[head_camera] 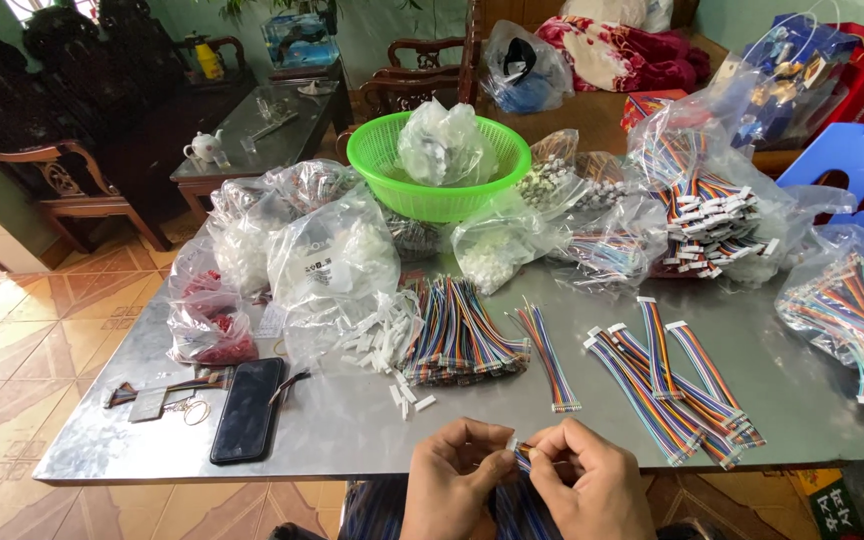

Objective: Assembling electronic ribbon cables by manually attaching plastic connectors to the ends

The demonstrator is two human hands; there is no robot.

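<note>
While both hands work at the near edge, the metal table (pixel 352 420) fills most of the view, w/ a wooden table and chairs behind it at upper left. Blue chair (pixel 857 160) sits at the far right.

Next down in size: clear bags (pixel 332 265) of white parts crowd the table's left-centre, and more bags (pixel 712 190) of rainbow wires w/ white plugs sit far right. Green basket (pixel 439 170) stands at the back centre, holding a clear bag.

Mid-table, a wire pile (pixel 462 335) lies just right of loose white connectors (pixel 387 345). Finished cables (pixel 682 385) w/ white ends lie in a fan to the right, one thinner bundle between them and the pile.

Black phone (pixel 247 408) lies face up near the left front edge, keys (pixel 167 400) just beside it.

Left hand (pixel 452 480) and right hand (pixel 587 485) meet at the bottom edge, below the table front. Both pinch narrow, thumb to forefinger, on one ribbon cable (pixel 522 460); its tip w/ a small white connector shows between the fingertips, the rest hangs down toward the lap.
</note>
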